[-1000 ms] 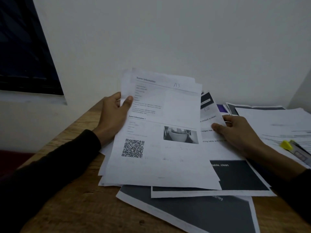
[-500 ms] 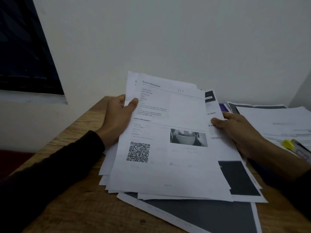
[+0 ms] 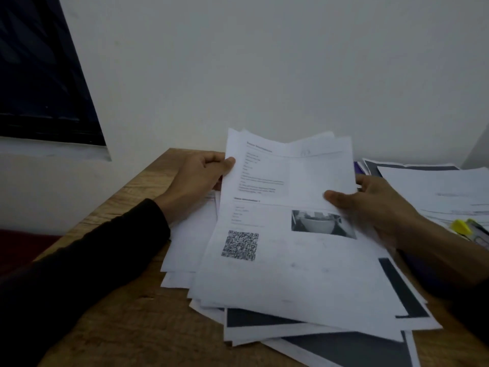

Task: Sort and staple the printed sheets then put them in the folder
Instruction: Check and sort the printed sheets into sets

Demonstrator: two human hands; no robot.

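Both hands now hold the stack of sheets [image 3: 288, 229] — the right hand [image 3: 370, 207] has come off the sheets beside it and pinches the stack's right edge, while the left hand [image 3: 195, 181] still grips its left edge. The stack sits tilted, lower end on loose sheets [image 3: 344, 348] — gathering seems done, squaring probably next.

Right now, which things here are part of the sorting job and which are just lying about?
Job:
- held sheets, gripped by left hand and right hand
- loose sheets under them
- side stack

Lying about:
- yellow-tipped object, possibly a marker
- window
- table
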